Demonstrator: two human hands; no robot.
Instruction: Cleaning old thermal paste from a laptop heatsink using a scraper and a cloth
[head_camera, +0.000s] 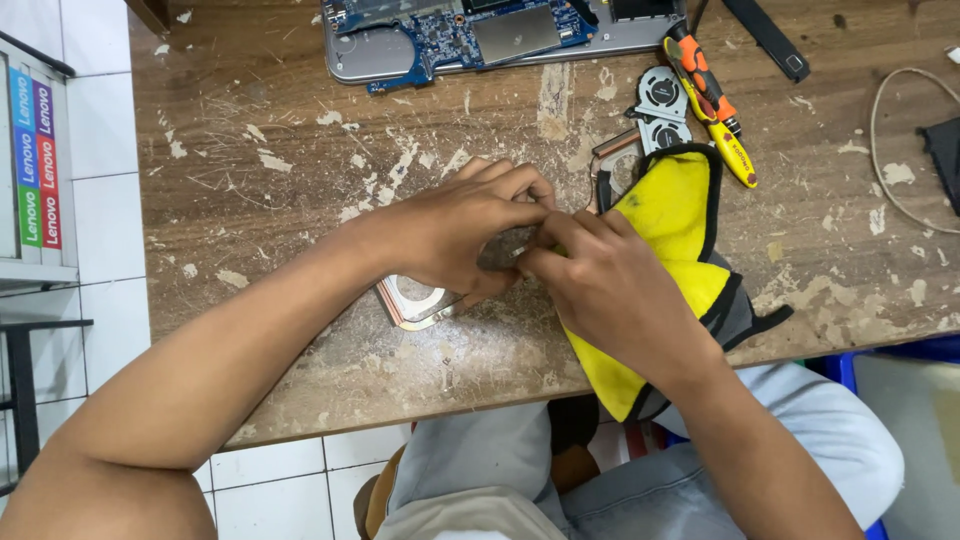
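Under the two hands, near the front edge of the tabletop (300, 180), lies a flat copper-coloured metal part (412, 303). Only its rounded end peeks out below the left hand (455, 230). The left hand lies over this part, and its fingers (505, 185) are curled in and pinched together at the tips. The right hand (610, 285) meets it from the other side, fingers bent and pinched too. Both hands seem to pinch the same small spot on the part, but what is between the fingertips is hidden, so I cannot tell just what they grip.

Just beside the right hand, partly under it, lies a yellow cloth with a black edge (672, 215). It hangs over the front edge of the tabletop. Behind the cloth sits a small grey fan with copper pipes (660, 110). Next to the fan lies a screwdriver with an orange, black and yellow handle (712, 100). At the back of the tabletop is an opened laptop (480, 35) with its blue board showing. A pale cord (885, 150) curls at the far right. The wood is scratched and spotted with white paint.
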